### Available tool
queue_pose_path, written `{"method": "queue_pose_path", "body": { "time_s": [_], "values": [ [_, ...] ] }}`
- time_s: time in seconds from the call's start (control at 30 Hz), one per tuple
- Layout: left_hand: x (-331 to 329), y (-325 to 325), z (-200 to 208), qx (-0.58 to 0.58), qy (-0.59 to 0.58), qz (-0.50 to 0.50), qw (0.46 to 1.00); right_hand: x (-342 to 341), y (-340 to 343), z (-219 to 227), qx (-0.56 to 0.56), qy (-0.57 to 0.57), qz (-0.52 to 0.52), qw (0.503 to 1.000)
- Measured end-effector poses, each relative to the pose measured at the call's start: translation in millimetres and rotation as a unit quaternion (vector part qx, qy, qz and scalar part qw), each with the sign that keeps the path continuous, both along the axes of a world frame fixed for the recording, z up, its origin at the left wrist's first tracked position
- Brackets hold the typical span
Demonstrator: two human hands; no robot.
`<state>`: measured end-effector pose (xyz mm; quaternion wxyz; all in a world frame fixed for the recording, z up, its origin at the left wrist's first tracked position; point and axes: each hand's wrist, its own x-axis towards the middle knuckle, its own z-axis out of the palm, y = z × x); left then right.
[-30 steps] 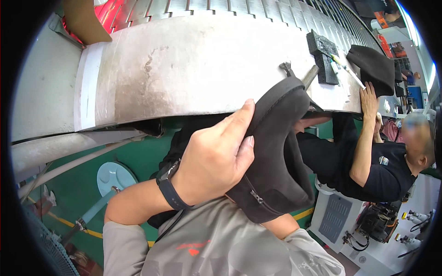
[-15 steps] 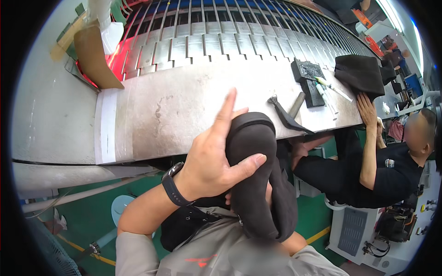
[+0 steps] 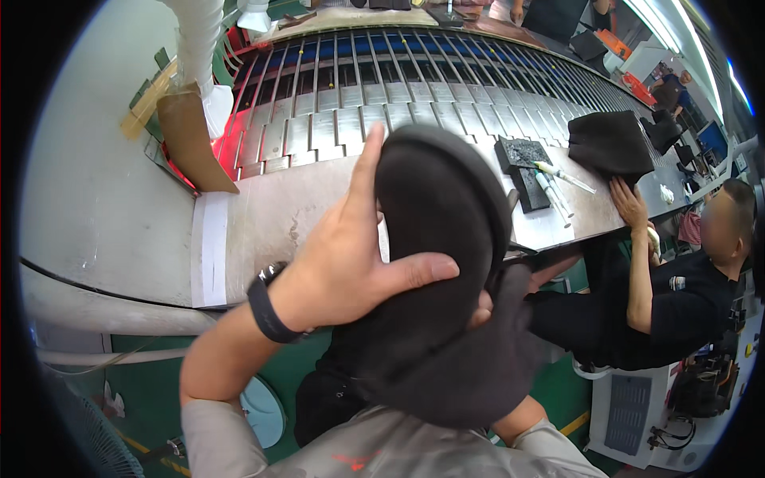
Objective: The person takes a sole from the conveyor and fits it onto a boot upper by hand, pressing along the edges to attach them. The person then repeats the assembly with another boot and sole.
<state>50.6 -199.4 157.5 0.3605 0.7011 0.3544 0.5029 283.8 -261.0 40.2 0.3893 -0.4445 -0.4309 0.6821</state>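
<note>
A dark suede boot (image 3: 434,215) is held up in front of me, toe pointing away, with its thick dark sole edge along the right side. My left hand (image 3: 339,255) grips the front part from the left. Its thumb lies across the suede, and the index finger stretches up along the toe's edge. Behind the boot is my right hand (image 3: 480,311), mostly hidden; fingertips show pressed on the suede near the shaft. The soft shaft droops toward my lap and is a little blurred.
Beyond the metal worktable (image 3: 263,215) runs a slatted conveyor (image 3: 358,119). A black block (image 3: 522,155) and several syringe-like tubes (image 3: 554,195) lie right of the boot. Farther right, a co-worker's hand (image 3: 629,205) touches another dark boot (image 3: 610,143). A cardboard flap (image 3: 187,135) stands at left.
The boot has been raised and turned, so its upper and sole edge show more broadly. My left hand moved up with it. The hammer-like tool on the table is now mostly hidden behind the boot.
</note>
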Motion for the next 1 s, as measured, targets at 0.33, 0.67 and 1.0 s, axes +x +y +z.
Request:
{"method": "queue_pose_path", "body": {
  "time_s": [0.33,0.67,1.0],
  "values": [
    [-4.1,49.7,-23.9,0.088,0.247,0.148,0.953,-38.2,77.5,47.0,0.412,-0.54,0.069,0.73],
    [2.9,56.5,-28.5,0.092,0.27,0.213,0.934,-42.5,143.7,171.8,0.552,-0.307,-0.078,0.772],
    [1.4,61.9,-35.2,0.091,0.298,0.252,0.916,-36.7,184.6,202.8,0.452,-0.234,0.071,0.858]
  ]
}}
